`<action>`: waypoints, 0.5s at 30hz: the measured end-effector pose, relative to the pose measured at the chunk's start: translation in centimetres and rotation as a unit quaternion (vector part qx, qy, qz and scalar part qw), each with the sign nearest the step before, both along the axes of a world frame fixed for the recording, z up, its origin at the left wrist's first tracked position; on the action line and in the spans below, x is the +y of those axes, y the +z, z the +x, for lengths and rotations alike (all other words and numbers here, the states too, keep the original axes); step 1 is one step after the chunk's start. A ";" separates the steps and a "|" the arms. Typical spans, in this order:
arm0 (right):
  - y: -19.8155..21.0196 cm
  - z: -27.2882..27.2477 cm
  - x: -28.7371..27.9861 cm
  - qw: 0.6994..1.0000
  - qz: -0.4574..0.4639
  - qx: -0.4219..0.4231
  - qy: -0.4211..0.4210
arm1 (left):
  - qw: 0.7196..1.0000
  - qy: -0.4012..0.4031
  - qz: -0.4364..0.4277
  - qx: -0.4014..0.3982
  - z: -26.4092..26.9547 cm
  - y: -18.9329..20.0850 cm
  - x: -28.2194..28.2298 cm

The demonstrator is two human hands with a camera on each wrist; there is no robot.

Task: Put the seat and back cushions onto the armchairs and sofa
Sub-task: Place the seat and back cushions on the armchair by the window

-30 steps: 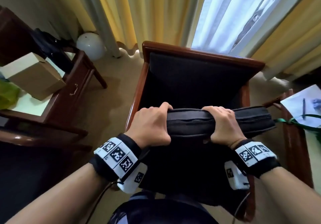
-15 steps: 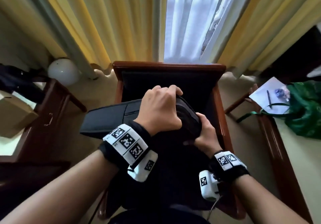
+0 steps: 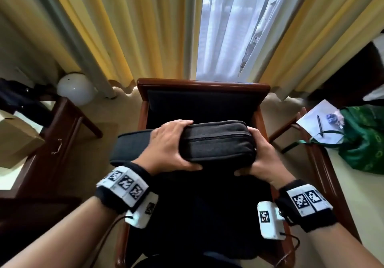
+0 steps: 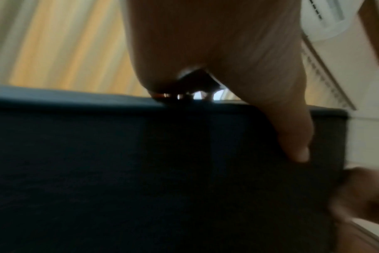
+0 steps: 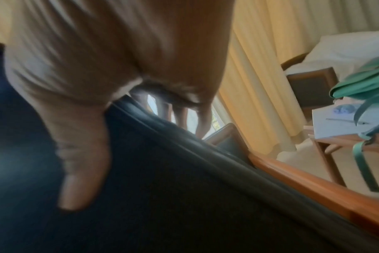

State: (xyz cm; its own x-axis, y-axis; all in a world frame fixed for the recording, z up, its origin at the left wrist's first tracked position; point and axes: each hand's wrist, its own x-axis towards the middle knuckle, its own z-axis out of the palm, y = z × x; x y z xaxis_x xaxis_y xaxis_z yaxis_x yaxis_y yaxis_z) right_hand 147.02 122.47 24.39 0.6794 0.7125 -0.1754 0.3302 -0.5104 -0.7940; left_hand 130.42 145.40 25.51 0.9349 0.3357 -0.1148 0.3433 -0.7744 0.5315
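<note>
Since half a second ago the dark grey zippered fabric cushion (image 3: 216, 143) has swung round: its zip edge now faces the camera, and the left hand (image 3: 166, 149) has shifted from on top of it to its near left side. Right hand (image 3: 260, 157) has come up from below to the right end. Both hands grip the cushion: left fingers over the top, thumb along the lower edge; right fingers wrapped round the end, thumb underneath. Cushion is held in the air at centre, roughly level, above the seat of the dark-upholstered wooden-framed armchair (image 3: 203, 89), whose backrest sits at 12 o'clock. The cushion's left part sticks out past the left armrest toward 9 o'clock. Left wrist view: thumb (image 4: 296, 137) pressed flat on dark fabric, blurred. Right wrist view: thumb (image 5: 82, 171) on the cushion face, wooden armrest (image 5: 314, 184) at 4 o'clock. Green patterned cloth bag (image 3: 365, 138) lies on the counter (image 3: 357, 201) at 3 o'clock; white round lamp globe (image 3: 75, 89) at 10 o'clock.
</note>
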 end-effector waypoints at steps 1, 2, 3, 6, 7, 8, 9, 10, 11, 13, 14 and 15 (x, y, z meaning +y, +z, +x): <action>0.6 -0.2 0.1 1.000 -0.007 -0.012 -0.005 | 0.999 0.018 -0.001 0.030 -1.0 -0.5 1.5; 1.4 -0.6 0.3 1.000 -0.009 -0.027 -0.006 | 0.998 0.038 -0.002 0.054 -1.9 -1.0 2.8; 2.3 -1.0 0.8 0.999 -0.010 -0.045 0.002 | 0.996 0.057 -0.006 0.068 -2.7 -1.4 3.9; 5.4 -2.6 3.1 0.991 -0.061 -0.100 0.064 | 0.994 0.093 -0.021 0.055 -3.8 -2.5 5.4; 6.4 -3.1 4.0 0.983 -0.102 -0.122 0.089 | 0.994 0.099 -0.024 0.047 -3.9 -2.8 5.5; 7.2 -3.7 5.0 0.970 -0.155 -0.149 0.110 | 0.993 0.104 -0.025 0.041 -3.9 -3.0 5.5; 7.9 -4.3 5.9 0.951 -0.212 -0.185 0.127 | 0.993 0.108 -0.025 0.035 -3.9 -3.2 5.3; 8.3 -4.9 6.8 0.927 -0.262 -0.229 0.143 | 0.993 0.111 -0.023 0.030 -3.7 -3.3 5.0; 8.4 -5.5 7.7 0.899 -0.300 -0.275 0.161 | 0.993 0.114 -0.020 0.024 -3.7 -3.4 4.6; 8.0 -6.7 9.0 0.853 -0.349 -0.337 0.190 | 0.993 0.116 -0.013 0.019 -3.6 -3.5 3.6; 7.8 -7.2 9.4 0.840 -0.366 -0.350 0.194 | 0.993 0.114 -0.014 0.019 -3.6 -3.5 3.1; 7.5 -7.5 9.5 0.834 -0.376 -0.354 0.193 | 0.994 0.109 -0.015 0.021 -3.7 -3.5 2.8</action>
State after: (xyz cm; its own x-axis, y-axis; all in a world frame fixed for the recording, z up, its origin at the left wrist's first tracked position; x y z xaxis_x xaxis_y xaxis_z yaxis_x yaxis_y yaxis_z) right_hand 139.51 132.01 31.90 0.5479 0.7717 -0.3230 0.8356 -0.5232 0.1676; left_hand 126.72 148.24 21.98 0.8347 0.5250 -0.1661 0.5235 -0.6631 0.5350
